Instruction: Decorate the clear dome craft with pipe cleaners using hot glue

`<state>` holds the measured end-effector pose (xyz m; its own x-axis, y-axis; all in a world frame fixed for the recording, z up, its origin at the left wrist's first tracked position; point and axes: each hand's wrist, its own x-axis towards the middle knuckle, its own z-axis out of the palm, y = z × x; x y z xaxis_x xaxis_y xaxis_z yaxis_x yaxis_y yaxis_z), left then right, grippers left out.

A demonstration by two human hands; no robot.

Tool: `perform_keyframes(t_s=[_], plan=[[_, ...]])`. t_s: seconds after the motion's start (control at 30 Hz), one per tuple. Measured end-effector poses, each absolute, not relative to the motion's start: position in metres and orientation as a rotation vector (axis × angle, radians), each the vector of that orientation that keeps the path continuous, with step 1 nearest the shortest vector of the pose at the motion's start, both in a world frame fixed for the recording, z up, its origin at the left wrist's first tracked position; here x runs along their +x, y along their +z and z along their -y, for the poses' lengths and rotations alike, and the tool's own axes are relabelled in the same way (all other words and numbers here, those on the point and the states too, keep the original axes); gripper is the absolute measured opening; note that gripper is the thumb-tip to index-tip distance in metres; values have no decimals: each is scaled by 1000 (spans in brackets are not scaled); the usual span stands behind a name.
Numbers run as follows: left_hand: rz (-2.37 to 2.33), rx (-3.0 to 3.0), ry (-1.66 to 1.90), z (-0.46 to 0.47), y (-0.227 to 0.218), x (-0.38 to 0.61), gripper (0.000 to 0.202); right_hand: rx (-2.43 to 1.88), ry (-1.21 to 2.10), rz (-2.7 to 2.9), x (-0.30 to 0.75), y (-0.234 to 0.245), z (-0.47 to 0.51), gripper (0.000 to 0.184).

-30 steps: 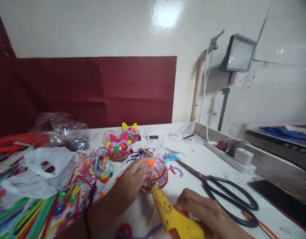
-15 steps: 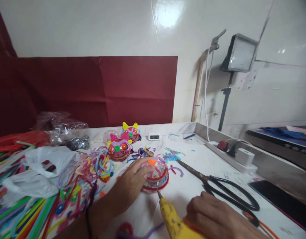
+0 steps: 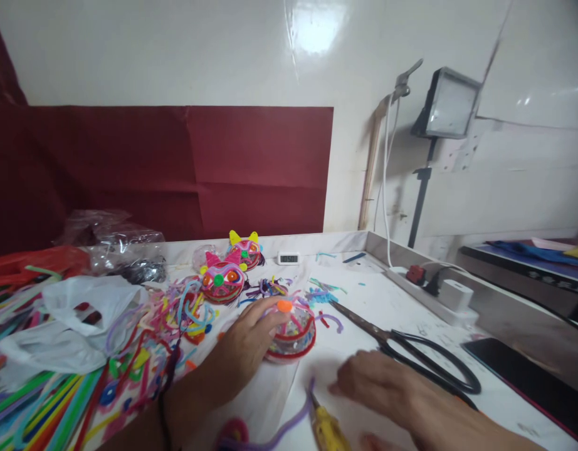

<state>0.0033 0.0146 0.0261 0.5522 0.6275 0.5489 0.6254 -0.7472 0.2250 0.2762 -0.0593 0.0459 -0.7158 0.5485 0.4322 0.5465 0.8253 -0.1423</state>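
Observation:
My left hand is closed round the left side of a clear round plastic case trimmed with red and pink pipe cleaner. An orange disc sits on its top, under my fingertips. Below the case, a yellow hot glue gun lies on the table, nozzle pointing away from me. To its right is my right hand, apart from it, fingers loosely bent and a little blurred, with nothing visible in them. A purple pipe cleaner curves beside the nozzle. Large black-handled scissors lie just beyond my right hand.
Two decorated cat-like faces stand behind, near a small digital clock. Pipe cleaners, plastic bags and craft bits cover the left side. A phone and a power strip are at right.
My right hand has let go of the glue gun, which now lies lower, its nozzle away from the case. My left hand stays on the case.

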Motion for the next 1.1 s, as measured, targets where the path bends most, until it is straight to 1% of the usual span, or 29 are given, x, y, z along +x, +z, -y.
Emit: perform_keyframes(t_s=[0.03,0.07,0.2,0.47,0.73,1.1], plan=[[-1109,2770,991,-15,26,3,37,-840,-20,2499,270,51,57,39],[-1104,2775,1005,-15,26,4,37,-849,-21,2501,263,56,53,41],[-1101,2791,1021,-15,26,4,35,-938,-76,2518,238,59,35,36],[-1098,2781,976,-15,22,3,36,-915,-309,2580,228,48,18,45],[-1087,2775,971,-17,22,3,35,-879,-450,2575,227,46,15,44],[-1092,2752,947,-15,25,4,35,-815,-646,2567,225,52,15,32]])
